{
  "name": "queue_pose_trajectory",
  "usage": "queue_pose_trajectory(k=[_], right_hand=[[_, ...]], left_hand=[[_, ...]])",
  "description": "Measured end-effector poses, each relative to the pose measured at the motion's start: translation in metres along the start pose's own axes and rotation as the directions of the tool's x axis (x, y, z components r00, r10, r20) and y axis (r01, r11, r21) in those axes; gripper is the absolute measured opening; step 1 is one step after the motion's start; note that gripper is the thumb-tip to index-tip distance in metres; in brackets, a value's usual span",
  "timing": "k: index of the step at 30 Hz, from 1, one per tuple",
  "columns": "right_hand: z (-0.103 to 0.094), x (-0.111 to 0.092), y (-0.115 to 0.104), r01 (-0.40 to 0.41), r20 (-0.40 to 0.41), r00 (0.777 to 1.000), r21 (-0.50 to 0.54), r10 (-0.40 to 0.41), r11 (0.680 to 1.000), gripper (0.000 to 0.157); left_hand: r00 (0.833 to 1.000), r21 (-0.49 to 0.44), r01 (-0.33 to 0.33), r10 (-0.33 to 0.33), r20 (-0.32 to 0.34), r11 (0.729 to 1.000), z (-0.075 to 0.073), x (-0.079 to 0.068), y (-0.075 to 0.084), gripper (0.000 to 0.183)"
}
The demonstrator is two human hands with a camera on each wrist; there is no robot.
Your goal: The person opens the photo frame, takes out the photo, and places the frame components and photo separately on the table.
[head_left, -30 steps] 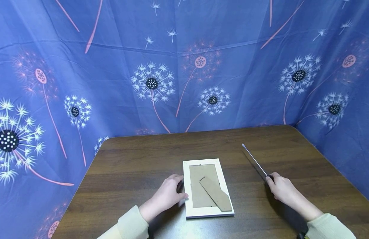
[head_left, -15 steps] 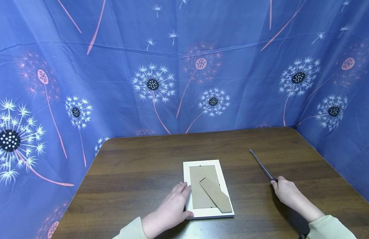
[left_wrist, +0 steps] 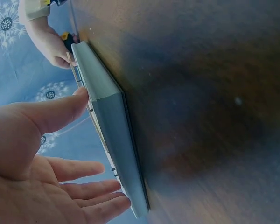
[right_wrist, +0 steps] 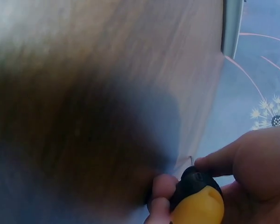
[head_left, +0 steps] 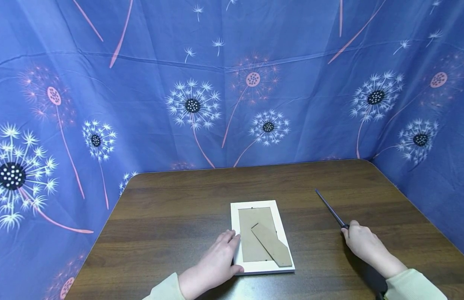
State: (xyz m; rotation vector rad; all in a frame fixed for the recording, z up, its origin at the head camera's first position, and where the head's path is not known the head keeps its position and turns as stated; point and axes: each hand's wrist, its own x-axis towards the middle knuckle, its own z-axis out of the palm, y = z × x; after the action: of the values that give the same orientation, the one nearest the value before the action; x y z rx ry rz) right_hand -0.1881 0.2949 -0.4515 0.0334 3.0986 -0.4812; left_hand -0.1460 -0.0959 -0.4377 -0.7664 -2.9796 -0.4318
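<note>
A white picture frame (head_left: 254, 266) lies face down on the table, its brown backing board (head_left: 248, 246) showing. Slanted across that board is a cardboard easel leg (head_left: 273, 248). My left hand (head_left: 216, 260) rests at the frame's left border with fingers extended. In the left wrist view, the thumb (left_wrist: 65, 109) touches the upper edge of the frame (left_wrist: 112, 126). My right hand (head_left: 364, 243) grips a screwdriver (head_left: 331, 209), its shaft pointing away and to the left. The right wrist view shows its yellow and black handle (right_wrist: 198, 205) between fingers and thumb.
The wooden table (head_left: 171, 200) has rounded far corners. A blue cloth (head_left: 149, 104) with dandelion prints hangs behind it and along both sides.
My left hand has moved from beside the frame onto its left border, fingers extending. My right hand has shifted the screwdriver slightly right, its tip swinging right and lower. The frame stays put.
</note>
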Motion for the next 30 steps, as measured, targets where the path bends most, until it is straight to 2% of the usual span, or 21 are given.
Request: queue_pose_trajectory(k=[7, 10, 14, 22, 30], right_hand=[[-0.005, 0.002, 0.0, -0.074, 0.102, 0.992, -0.018, 0.075, 0.997, 0.026], [-0.005, 0.002, 0.0, -0.075, 0.127, 0.989, -0.035, 0.078, 0.997, 0.027], [-0.004, 0.002, 0.0, -0.063, 0.132, 0.989, -0.042, 0.068, 0.997, 0.029], [-0.002, 0.004, 0.002, -0.051, 0.082, 0.995, -0.041, 0.054, 0.998, 0.031], [-0.002, 0.002, 0.0, -0.068, 0.108, 0.992, 0.0, 0.068, 0.998, 0.032]], left_hand=[[1.0, 0.003, -0.004, 0.004, -0.004, 1.0, 0.0, 0.0, 0.0, 0.077], [1.0, -0.002, -0.001, 0.001, -0.002, 1.0, 0.0, 0.0, 0.0, 0.077], [1.0, -0.007, 0.001, -0.001, 0.007, 1.0, -0.001, 0.001, 0.0, 0.077], [1.0, -0.001, -0.006, 0.006, 0.022, 1.0, -0.003, 0.001, 0.001, 0.078], [0.995, 0.079, -0.097, 0.095, 0.03, 0.992, -0.004, 0.005, 0.016, 0.076]])
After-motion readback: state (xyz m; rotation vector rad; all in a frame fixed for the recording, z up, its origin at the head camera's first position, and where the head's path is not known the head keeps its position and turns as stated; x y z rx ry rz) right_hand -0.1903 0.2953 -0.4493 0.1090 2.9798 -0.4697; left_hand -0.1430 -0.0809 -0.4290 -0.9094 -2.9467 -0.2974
